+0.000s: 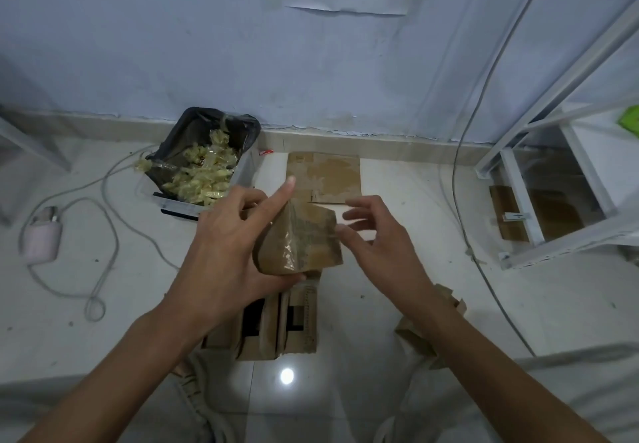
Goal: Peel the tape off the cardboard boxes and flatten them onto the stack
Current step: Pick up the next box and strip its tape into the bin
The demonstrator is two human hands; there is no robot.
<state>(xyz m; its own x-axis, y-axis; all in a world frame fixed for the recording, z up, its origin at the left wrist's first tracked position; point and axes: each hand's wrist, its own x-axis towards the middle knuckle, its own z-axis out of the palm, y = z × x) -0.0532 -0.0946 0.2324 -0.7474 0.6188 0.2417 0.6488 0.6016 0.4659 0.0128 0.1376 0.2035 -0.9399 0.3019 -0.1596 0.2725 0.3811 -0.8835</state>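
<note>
A small brown cardboard box (304, 240) wrapped in shiny clear tape is held up over the floor. My left hand (231, 242) grips it from the left and below, with the index finger pointing up. My right hand (377, 238) is at its right edge, thumb and fingers pinching at the tape there. A stack of flattened cardboard (332, 176) lies on the floor by the wall, beyond the box. Under my hands stands a larger open carton (276, 325) with several small boxes upright in it.
A bin lined with a black bag (204, 162) holds crumpled peeled tape, left of the stack. A pink charger with white cables (41, 235) lies at far left. A white metal rack (560, 180) stands at right. Cardboard scraps (425, 335) lie by my right forearm.
</note>
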